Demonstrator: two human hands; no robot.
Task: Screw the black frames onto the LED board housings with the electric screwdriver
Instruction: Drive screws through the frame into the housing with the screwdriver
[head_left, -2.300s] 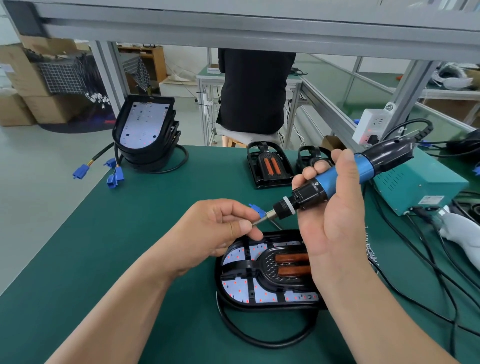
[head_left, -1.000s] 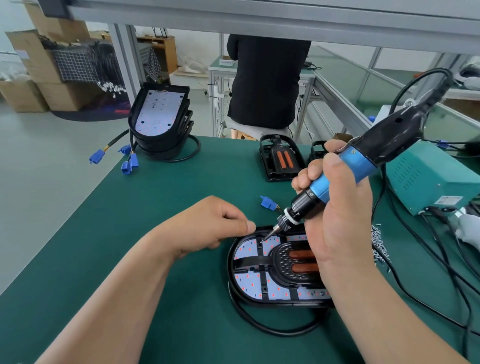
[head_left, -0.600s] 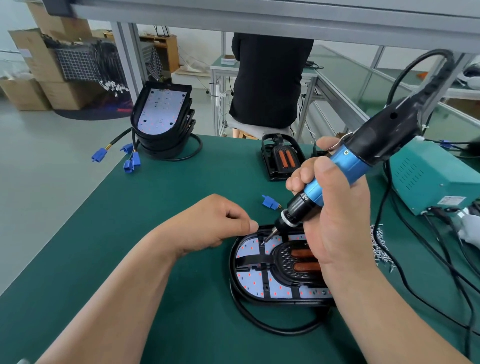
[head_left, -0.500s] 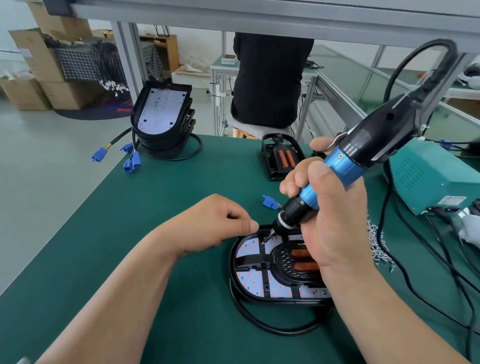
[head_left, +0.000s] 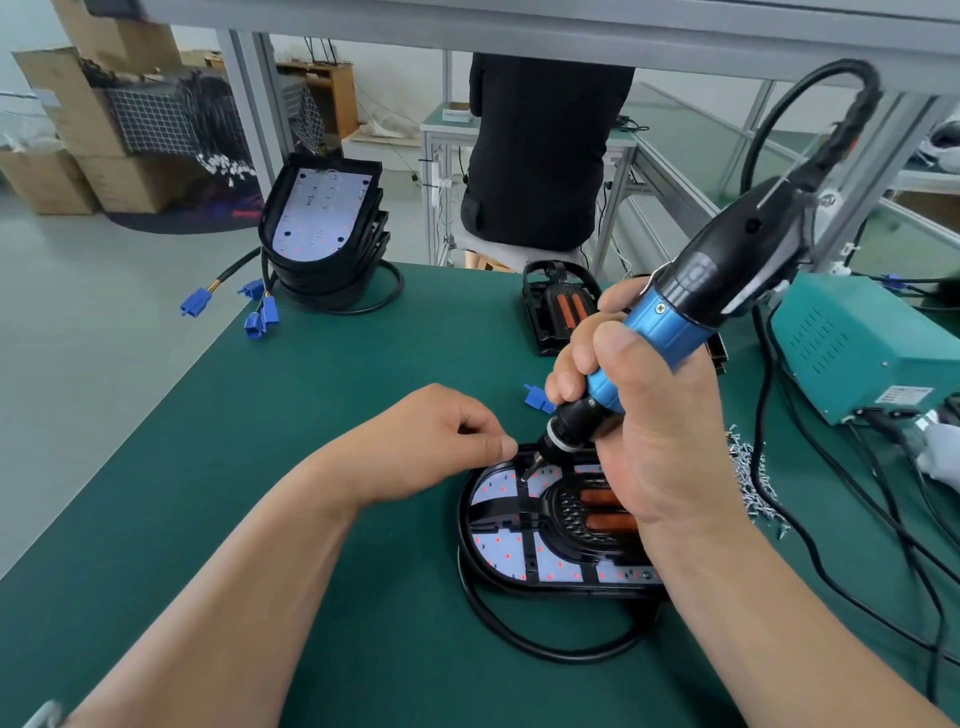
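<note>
Blue-and-black electric screwdriver (head_left: 670, 312) tilts down, bit pressing the far-left corner of the black frame (head_left: 519, 506), seated on the flat-lying housing (head_left: 464, 525).

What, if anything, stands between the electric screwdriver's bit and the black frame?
Nothing visible. The right hand holds the electric screwdriver with its bit tip down on the black frame, at its far-left part. The thumb of the left hand sits just beside the tip, not under it.

Two hands show, left hand (head_left: 431, 441) and right hand (head_left: 660, 436), with one electric screwdriver (head_left: 717, 280), one flat LED board housing (head_left: 500, 546) carrying one fitted black frame (head_left: 504, 505), one stack of housings (head_left: 322, 218) too overlapped to count, one loose frame (head_left: 556, 312) and one teal power box (head_left: 857, 343).
</note>
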